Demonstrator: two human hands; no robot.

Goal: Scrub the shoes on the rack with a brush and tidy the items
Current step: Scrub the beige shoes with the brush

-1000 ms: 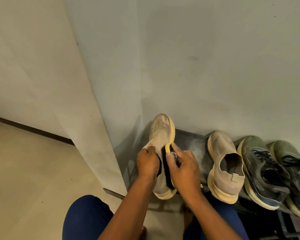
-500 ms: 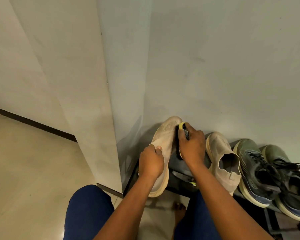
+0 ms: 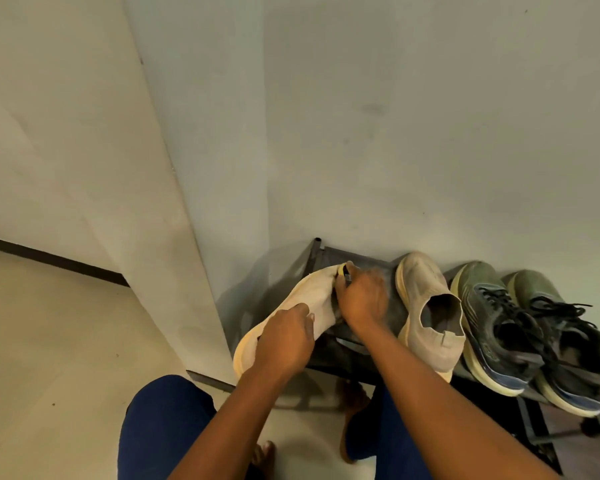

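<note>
A beige slip-on shoe [image 3: 310,294] with a pale yellow sole is tilted over the left end of the dark shoe rack [image 3: 357,261]. My left hand [image 3: 284,336] grips it around the heel end. My right hand [image 3: 361,301] is closed on a brush [image 3: 344,271] with a yellow back and dark bristles, pressed against the shoe's toe end. The hand hides most of the brush. The matching beige shoe [image 3: 430,306] stands on the rack just right of my right hand.
Two dark green laced sneakers [image 3: 492,323] [image 3: 565,337] sit on the rack further right. A pale wall rises behind the rack and a wall corner juts out on the left. My blue-clad knees [image 3: 163,424] are over the tiled floor [image 3: 49,341].
My right hand with the brush has slid up the shoe from its middle to the toe end. The shoe has tipped further to the left in my left hand.
</note>
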